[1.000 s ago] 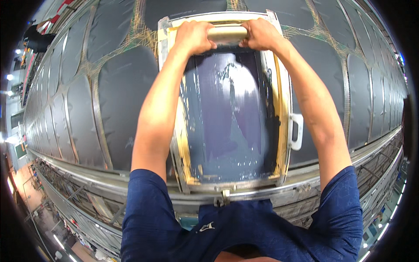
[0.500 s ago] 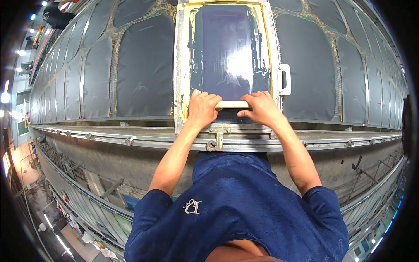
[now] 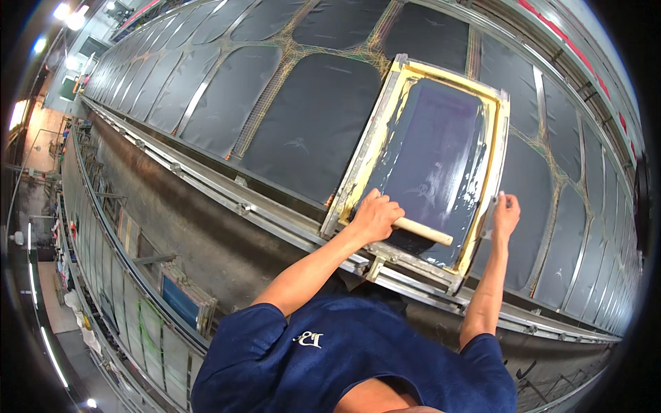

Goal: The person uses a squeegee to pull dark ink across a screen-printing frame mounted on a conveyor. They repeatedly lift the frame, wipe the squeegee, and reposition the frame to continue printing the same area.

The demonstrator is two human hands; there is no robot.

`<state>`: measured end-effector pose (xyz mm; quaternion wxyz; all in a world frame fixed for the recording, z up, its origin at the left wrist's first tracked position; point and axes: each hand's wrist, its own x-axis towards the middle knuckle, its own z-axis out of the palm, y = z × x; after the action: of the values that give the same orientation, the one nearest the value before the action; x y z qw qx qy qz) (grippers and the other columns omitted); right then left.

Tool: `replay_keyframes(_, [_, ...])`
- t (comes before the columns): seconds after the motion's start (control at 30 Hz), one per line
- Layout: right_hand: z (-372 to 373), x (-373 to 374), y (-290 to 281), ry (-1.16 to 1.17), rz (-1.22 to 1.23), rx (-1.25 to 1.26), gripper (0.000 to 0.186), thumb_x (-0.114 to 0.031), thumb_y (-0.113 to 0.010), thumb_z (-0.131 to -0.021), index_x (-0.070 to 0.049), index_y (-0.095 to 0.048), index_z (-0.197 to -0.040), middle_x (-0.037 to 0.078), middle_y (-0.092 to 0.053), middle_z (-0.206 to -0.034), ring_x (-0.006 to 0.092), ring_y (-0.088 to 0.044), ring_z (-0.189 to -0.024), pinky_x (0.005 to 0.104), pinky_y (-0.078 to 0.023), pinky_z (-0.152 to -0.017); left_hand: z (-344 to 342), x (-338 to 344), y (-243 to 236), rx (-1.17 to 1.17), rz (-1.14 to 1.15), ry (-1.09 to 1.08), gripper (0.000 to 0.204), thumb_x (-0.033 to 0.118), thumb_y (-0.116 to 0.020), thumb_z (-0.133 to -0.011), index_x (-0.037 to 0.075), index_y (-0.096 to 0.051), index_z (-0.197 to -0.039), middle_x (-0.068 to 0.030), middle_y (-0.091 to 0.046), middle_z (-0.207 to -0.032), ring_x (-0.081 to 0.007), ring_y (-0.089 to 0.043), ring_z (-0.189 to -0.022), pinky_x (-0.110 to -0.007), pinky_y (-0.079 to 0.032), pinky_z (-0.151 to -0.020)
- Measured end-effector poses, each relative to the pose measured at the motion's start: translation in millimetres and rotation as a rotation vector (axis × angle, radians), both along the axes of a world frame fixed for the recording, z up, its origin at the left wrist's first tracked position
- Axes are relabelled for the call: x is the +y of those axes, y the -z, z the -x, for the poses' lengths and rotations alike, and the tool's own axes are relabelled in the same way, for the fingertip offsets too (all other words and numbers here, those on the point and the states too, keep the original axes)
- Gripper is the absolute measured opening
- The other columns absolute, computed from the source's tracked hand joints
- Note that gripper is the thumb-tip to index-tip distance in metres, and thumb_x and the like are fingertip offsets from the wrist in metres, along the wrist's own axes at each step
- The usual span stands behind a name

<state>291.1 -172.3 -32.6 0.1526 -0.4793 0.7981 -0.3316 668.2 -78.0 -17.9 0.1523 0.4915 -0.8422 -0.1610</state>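
My left hand (image 3: 375, 217) is closed around the left end of a squeegee (image 3: 428, 233) with a pale, bar-shaped handle. The squeegee lies across the near end of a printing screen, whose dark purple mesh (image 3: 430, 148) has a glossy streak and smeared ink along its sides. Yellowed edging lines the screen's metal frame (image 3: 503, 131). Off the squeegee, my right hand (image 3: 507, 215) has its fingers curled at the pale side handle (image 3: 491, 227) on the frame's right edge; the palm side is hidden.
Dark sheet panels (image 3: 313, 113) with patterned strips between them cover the long table on both sides of the screen. A metal rail (image 3: 206, 184) with bolts runs along its near edge. Lower left stands a rack (image 3: 131, 268) holding several flat frames.
My right hand has left the squeegee and moved to the handle on the screen frame's right side. The left hand still grips the squeegee. The whole view has turned, so the table slants.
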Motion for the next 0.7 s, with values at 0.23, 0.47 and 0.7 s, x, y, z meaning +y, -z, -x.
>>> replay_keyframes(0.23, [-102.3,-20.1,40.6,-0.019,0.182,-0.152,0.025,-0.025,-0.065,-0.095,-0.003,-0.071,-0.105,0.015,-0.073,-0.092,0.0255,-0.069,-0.084,0.0415,-0.053,-0.077,-99.4,-25.1,-7.3,-0.043,0.075,0.015,0.024,0.016,-0.078,-0.067,0.018,-0.074,-0.091,0.0011,-0.072,-0.092,-0.0224,-0.066,-0.09,-0.041,-0.042,-0.083])
replay_keyframes(0.47, [-222.0,-27.3,26.4,0.025,0.177,-0.341,0.029,-0.033,-0.069,-0.093,-0.004,-0.071,-0.099,0.017,-0.073,-0.084,0.0301,-0.07,-0.076,0.0417,-0.053,-0.073,-195.4,-26.8,-47.1,-0.12,0.106,0.018,0.025,0.02,-0.084,-0.07,0.014,-0.076,-0.093,0.0012,-0.076,-0.094,-0.0232,-0.067,-0.08,-0.04,-0.045,-0.076])
replay_keyframes(0.7, [-208.6,-24.9,23.0,0.062,0.125,-0.298,0.028,-0.033,-0.068,-0.092,-0.005,-0.071,-0.098,0.016,-0.074,-0.086,0.0324,-0.072,-0.08,0.0422,-0.053,-0.076,-195.2,24.1,-34.1,-0.09,0.121,0.123,0.042,0.007,-0.077,-0.056,0.012,-0.073,-0.097,-0.0004,-0.075,-0.102,-0.0234,-0.065,-0.08,-0.04,-0.045,-0.076])
